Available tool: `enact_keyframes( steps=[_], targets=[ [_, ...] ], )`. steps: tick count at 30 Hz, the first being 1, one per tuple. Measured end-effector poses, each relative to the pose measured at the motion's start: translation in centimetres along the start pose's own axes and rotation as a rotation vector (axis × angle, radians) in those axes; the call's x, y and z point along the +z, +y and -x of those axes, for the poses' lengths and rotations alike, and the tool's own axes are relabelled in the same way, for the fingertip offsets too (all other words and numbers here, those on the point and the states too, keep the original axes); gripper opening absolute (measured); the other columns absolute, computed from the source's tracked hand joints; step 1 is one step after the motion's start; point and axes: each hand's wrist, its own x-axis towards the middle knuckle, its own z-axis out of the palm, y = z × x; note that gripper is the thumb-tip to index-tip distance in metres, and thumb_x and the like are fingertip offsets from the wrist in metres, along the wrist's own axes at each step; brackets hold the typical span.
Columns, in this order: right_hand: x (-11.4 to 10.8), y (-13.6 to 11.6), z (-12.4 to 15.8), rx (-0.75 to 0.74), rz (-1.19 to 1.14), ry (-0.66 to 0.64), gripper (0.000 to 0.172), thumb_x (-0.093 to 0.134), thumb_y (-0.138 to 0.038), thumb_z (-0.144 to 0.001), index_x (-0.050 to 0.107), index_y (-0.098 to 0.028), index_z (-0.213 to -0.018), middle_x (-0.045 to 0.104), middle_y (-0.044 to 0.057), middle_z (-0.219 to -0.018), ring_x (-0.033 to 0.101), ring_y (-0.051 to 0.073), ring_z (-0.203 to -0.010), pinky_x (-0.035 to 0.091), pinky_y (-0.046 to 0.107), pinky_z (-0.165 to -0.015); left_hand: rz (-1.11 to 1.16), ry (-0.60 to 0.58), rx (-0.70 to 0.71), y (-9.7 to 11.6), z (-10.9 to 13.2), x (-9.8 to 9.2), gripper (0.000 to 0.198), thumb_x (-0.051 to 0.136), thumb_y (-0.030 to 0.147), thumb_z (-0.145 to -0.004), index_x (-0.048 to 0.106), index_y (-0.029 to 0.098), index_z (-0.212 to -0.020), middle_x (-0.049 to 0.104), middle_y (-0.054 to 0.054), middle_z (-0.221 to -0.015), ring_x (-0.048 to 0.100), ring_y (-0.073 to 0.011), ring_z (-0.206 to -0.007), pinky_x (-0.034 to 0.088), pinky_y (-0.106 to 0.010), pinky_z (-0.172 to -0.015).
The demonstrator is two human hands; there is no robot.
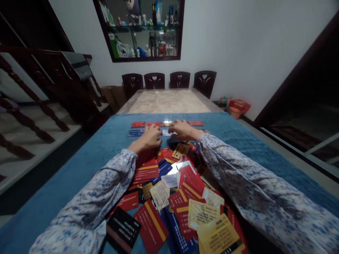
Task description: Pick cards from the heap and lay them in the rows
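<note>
Here at the far side of the scattered pile, we have a white card (166, 133) lying flat in the nearer of two rows, right between the two hands. The right hand (183, 130) is over its right end, fingers bent downward; whether that grip is clamped on the card or merely resting there, we cannot tell. Across from it, the left hand (149, 137) arches above the same row, fingers curled, and again we cannot make out whether its fingertips meet on anything.

Just left of that hand we spot a blue card (136, 133), and in the row behind, a red card (138, 124) at the left end and another red one (196, 123) at the right, with a gold-and-dark card (166, 123) between them.

Closer to us, between the patterned sleeves (91, 194), comes the loose heap: a yellow card (180, 150) near the top, a black card (123, 228) low on the left, a gold card (221, 234) low on the right, many overlapping at all angles.

All of it lies on a blue cloth (106, 148) spread over the near part of the counter (169, 101). Beyond its marbled far end we see four dark chairs (154, 81), and above them a wall cabinet (147, 60) with glass shelves.
</note>
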Motion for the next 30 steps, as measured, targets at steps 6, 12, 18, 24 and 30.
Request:
enact_keyframes(
  steps=[6,12,18,24,30],
  targets=[
    [0.8,0.5,2.8,-0.003,0.006,0.018,0.033,0.061,-0.026,-0.095,0.072,-0.025,-0.126,0.068,0.013,-0.13,0.049,0.032,-0.123,0.038,0.04,-0.091,0.019,-0.017,0.006,2.5,0.6,-0.4,0.029,0.053,0.027,-0.088,0.078,0.017,-0.101,0.07,-0.014,-0.118,0.054,-0.0337,-0.119,0.042,-0.049,-0.099],
    [1.8,0.8,5.2,-0.021,-0.041,0.002,0.041,0.059,-0.023,-0.095,0.068,-0.024,-0.135,0.064,0.013,-0.139,0.048,0.032,-0.122,0.038,0.039,-0.088,0.059,-0.041,0.007,4.9,1.0,-0.9,0.031,0.053,0.032,-0.091,0.079,0.017,-0.097,0.073,-0.014,-0.11,0.057,-0.0331,-0.117,0.044,-0.045,-0.099],
    [2.8,0.5,6.4,-0.07,-0.071,-0.038,0.052,0.059,-0.015,-0.087,0.066,-0.026,-0.137,0.061,0.011,-0.146,0.046,0.034,-0.123,0.038,0.043,-0.09,0.115,-0.074,0.023,6.6,1.2,-0.9,0.032,0.057,0.039,-0.089,0.079,0.017,-0.082,0.074,-0.013,-0.093,0.06,-0.0322,-0.107,0.045,-0.043,-0.097],
    [3.6,0.7,6.7,-0.067,-0.099,-0.086,0.066,0.056,-0.011,-0.082,0.059,-0.027,-0.146,0.056,0.01,-0.153,0.042,0.035,-0.131,0.039,0.046,-0.094,0.109,-0.119,0.03,7.1,1.0,-0.1,0.034,0.055,0.043,-0.088,0.078,0.019,-0.079,0.074,-0.012,-0.089,0.061,-0.0308,-0.102,0.047,-0.039,-0.089],
    [3.8,1.1,6.9,-0.073,-0.108,-0.087,0.073,0.056,-0.009,-0.078,0.057,-0.027,-0.149,0.052,0.009,-0.156,0.041,0.036,-0.132,0.038,0.049,-0.097,0.111,-0.111,0.01,7.1,0.9,0.4,0.031,0.06,0.044,-0.085,0.076,0.019,-0.079,0.074,-0.013,-0.093,0.061,-0.0329,-0.106,0.046,-0.041,-0.089]
  ],
)
